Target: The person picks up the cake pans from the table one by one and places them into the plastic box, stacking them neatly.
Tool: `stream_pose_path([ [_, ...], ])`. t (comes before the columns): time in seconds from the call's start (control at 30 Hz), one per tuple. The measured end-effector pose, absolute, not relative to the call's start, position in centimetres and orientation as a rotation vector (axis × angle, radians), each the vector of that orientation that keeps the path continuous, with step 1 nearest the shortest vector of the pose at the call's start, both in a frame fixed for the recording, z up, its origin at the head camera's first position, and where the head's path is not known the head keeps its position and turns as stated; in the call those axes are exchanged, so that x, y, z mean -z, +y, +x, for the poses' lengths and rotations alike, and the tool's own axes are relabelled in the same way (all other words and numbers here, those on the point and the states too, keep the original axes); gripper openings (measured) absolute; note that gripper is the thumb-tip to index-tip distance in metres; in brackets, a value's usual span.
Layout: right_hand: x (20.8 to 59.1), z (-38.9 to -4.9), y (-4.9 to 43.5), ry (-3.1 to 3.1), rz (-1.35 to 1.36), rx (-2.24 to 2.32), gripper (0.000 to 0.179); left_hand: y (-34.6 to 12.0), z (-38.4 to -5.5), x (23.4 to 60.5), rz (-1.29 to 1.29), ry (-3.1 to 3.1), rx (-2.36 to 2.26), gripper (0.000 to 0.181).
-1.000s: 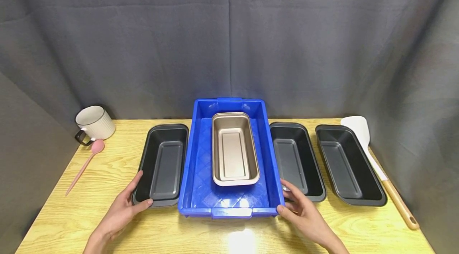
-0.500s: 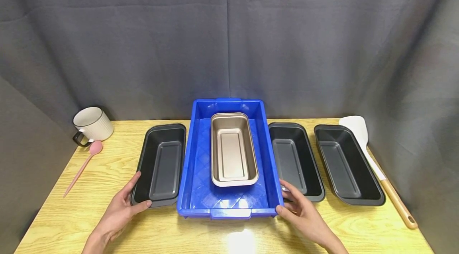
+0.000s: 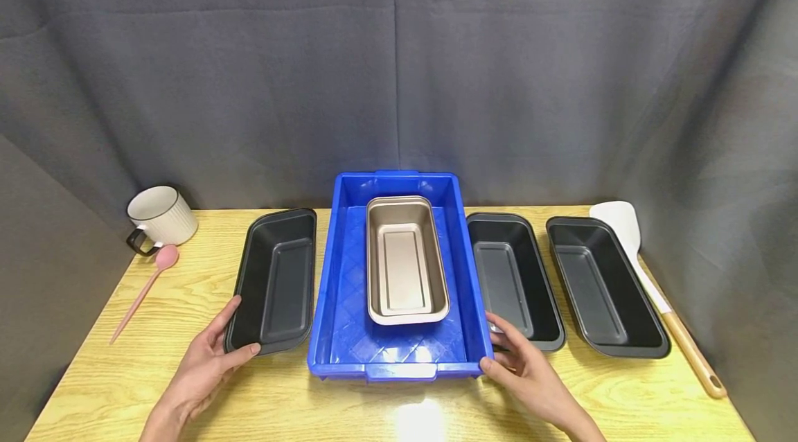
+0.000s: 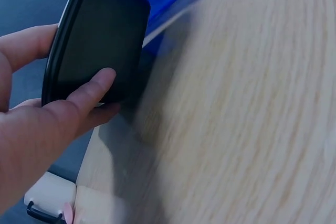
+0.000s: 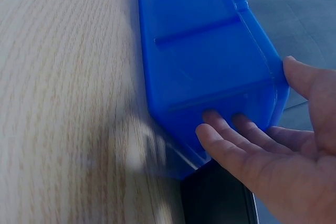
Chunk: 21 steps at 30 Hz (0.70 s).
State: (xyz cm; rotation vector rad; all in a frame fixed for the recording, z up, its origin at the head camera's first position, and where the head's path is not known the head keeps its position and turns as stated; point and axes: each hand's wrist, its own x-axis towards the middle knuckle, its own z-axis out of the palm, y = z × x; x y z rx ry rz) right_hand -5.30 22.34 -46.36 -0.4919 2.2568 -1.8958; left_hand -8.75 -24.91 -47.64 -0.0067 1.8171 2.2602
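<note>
My left hand [image 3: 202, 373] grips the near left corner of a black loaf pan [image 3: 288, 283]. In the left wrist view, the underside of this pan [image 4: 102, 40] shows above the wood with a shadow below, and fingers [image 4: 97, 87] press on its wall. At the near right corner of a blue plastic bin [image 3: 399, 370], my right hand [image 3: 530, 379] holds on, thumb at the rim and fingers against the outer side. In the right wrist view the fingertips touch the wall of the bin [image 5: 205, 61]. A gold loaf pan [image 3: 405, 269] lies inside the bin.
Right of the bin lie two more black loaf pans, a nearer one [image 3: 505, 276] and a farther one [image 3: 598, 296]. A white spatula with a wooden handle [image 3: 692, 352] runs along the right edge. At the left stand a white mug [image 3: 168, 217] and a pink spoon [image 3: 140, 296].
The left black loaf pan has risen and shifted slightly left and away, tilting, with my left hand on it. A small gap has opened beside the bin. The right hand has stayed in place.
</note>
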Motion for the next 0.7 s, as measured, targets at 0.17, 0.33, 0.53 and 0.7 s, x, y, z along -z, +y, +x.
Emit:
stream_pose_path([
  [0.17, 46.4, -5.3, 22.4, 2.252, -0.495, 1.901, 0.061, -25.3, -8.8, 47.0, -0.051, 1.832, -2.243, 0.095],
  [0.33, 46.5, -5.3, 22.4, 2.264, -0.506, 1.897, 0.061, -25.6, -9.2, 46.4, 0.000, 1.786, -2.288, 0.093],
  [0.53, 46.6, -5.3, 22.4, 2.269, -0.522, 1.899, 0.061, -25.6, -9.6, 45.6, 0.052, 1.704, -2.379, 0.092],
  [0.7, 46.6, -5.4, 22.4, 2.264, -0.538, 1.906, 0.061, -25.5, -10.0, 44.6, 0.130, 1.648, -2.425, 0.092],
])
